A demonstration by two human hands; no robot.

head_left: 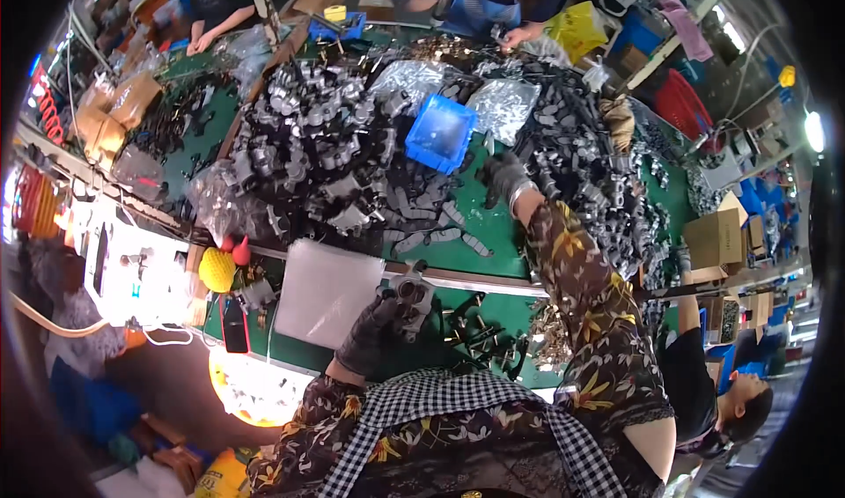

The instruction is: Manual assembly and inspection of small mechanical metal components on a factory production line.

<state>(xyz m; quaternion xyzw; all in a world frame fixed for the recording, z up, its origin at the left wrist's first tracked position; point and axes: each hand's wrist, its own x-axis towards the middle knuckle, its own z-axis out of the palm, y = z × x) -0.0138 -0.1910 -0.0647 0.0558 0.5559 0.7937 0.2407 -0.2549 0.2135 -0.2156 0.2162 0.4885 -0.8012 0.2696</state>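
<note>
My left hand (368, 335), in a dark grey glove, is closed around a silver-grey cast metal part (410, 299) with a round opening, close to my body at the bench's near edge. Reaching far forward, my right hand (505, 179) is gloved too. Its fingers and thumb are spread apart over the green bench top, with nothing visible between them. Just past its fingertips lies a slim, pointed silver piece (489, 143). A blue plastic bin (440, 133) stands to the left of that hand. Flat dark grey parts (440, 234) lie scattered in front of it.
Cast metal parts form a large heap (304, 137) at left, and more parts pile up (590, 172) at right. A stack of clear plastic sheets (327, 291) and dark pins (480, 335) lie near me. A bright lamp (145, 273) glows at left. Other people work across the bench and at right.
</note>
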